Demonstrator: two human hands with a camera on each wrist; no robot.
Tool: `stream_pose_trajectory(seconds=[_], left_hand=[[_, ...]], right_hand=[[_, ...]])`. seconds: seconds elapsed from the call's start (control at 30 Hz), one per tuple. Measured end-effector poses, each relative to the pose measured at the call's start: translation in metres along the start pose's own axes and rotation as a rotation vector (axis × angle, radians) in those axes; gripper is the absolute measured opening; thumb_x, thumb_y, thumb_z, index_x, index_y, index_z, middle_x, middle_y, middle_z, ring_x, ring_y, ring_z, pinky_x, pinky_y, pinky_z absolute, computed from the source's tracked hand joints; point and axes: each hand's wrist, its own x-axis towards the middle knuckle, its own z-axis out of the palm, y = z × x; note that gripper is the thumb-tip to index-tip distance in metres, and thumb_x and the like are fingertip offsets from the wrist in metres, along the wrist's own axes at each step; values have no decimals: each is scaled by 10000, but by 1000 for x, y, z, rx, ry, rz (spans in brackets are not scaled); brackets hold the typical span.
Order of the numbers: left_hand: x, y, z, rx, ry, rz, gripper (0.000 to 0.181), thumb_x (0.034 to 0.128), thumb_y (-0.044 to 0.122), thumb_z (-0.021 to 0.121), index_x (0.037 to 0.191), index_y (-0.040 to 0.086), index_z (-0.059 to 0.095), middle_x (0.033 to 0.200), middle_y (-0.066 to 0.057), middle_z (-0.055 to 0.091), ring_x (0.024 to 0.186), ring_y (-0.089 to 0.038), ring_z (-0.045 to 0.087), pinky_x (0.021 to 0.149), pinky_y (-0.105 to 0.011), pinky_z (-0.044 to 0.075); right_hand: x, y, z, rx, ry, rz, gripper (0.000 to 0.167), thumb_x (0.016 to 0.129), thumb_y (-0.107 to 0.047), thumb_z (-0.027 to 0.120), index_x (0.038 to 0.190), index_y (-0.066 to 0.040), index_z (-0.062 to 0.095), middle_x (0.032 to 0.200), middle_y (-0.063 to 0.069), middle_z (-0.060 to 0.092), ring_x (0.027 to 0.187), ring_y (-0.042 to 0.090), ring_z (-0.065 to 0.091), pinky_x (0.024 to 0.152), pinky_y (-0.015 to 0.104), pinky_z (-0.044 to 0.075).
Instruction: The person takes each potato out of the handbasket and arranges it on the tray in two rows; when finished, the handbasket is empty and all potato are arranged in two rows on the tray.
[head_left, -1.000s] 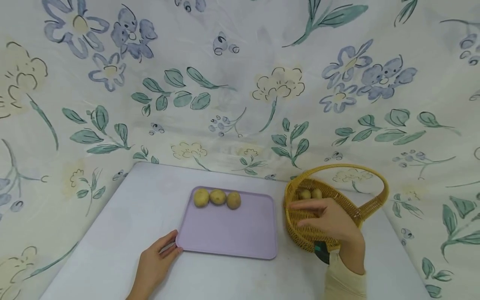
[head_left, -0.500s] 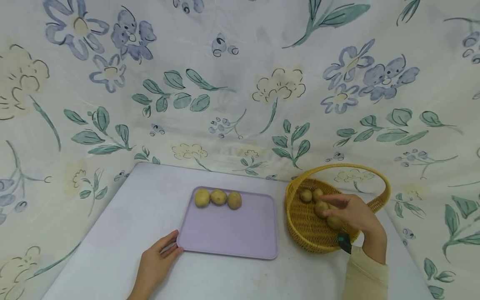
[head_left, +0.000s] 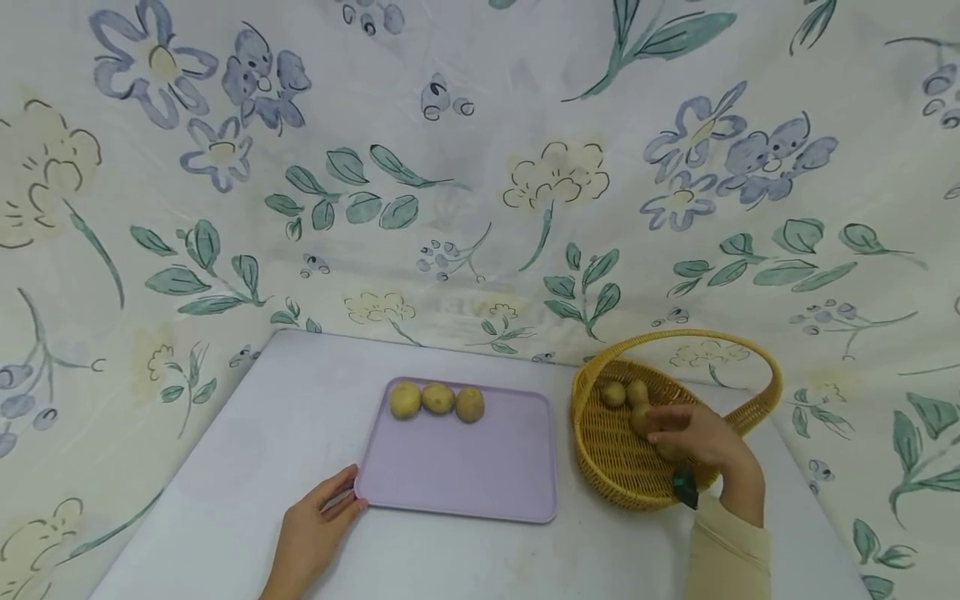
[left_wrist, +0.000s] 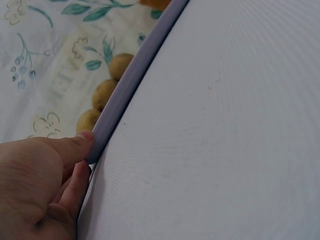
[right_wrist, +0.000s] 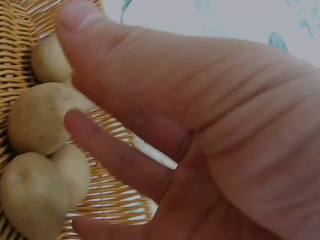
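Observation:
A lilac tray (head_left: 459, 467) lies on the table with three potatoes (head_left: 438, 398) in a row along its far left edge. My left hand (head_left: 313, 527) pinches the tray's near left corner; in the left wrist view the thumb lies on the rim. To the right, my right hand (head_left: 699, 437) reaches into a wicker basket (head_left: 611, 454) over several potatoes (head_left: 613, 394). Seen from the right wrist, its fingers (right_wrist: 120, 155) are spread and hold nothing, close beside a larger potato (right_wrist: 37, 117). Part of the basket's load is hidden under this hand.
The basket's tall arched handle (head_left: 678, 335) rises above its back and right side. White table surface (head_left: 465, 558) surrounds the tray. A flower-printed cloth (head_left: 480, 192) hangs behind the table.
My right hand has moved right and deeper into the basket, uncovering more potatoes, then dipped slightly lower. The left hand has stayed at the tray's corner.

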Motion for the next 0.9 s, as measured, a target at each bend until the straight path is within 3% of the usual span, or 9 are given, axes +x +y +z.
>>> stream_pose_trajectory(seconds=[0.17,0.4,0.6,0.9], left_hand=[[-2,-3,2,-23,-3,10,557,875,42,792,1396,5,599,1369,-226,644,1135,-304,713,905,-159,619],[-3,-4,1,-15,20,21,558,866,24,794,1389,-2,601,1364,-230,645,1135,-314,711,901,-155,618],[-3,-6,3,-21,10,2,565,869,15,787,1399,-2,590,1365,-236,643,1145,-311,708,915,-164,616],[-5,-7,4,-23,21,23,560,865,3,787,1391,-12,595,1363,-232,646,1164,-321,697,910,-145,611]], right_hand=[[-5,6,2,-3,17,-47,506,950,-364,734,1352,-67,656,1352,184,669,1278,425,586,1055,609,527],[-6,5,2,82,43,-51,490,972,-368,707,1370,-90,645,1380,171,654,1252,371,627,988,490,609],[-3,8,9,74,22,-43,488,952,-355,733,1349,-80,661,1365,167,667,1288,389,606,1034,515,586],[2,19,15,63,9,-45,485,940,-344,748,1342,-86,670,1355,158,676,1313,396,583,1044,505,583]])
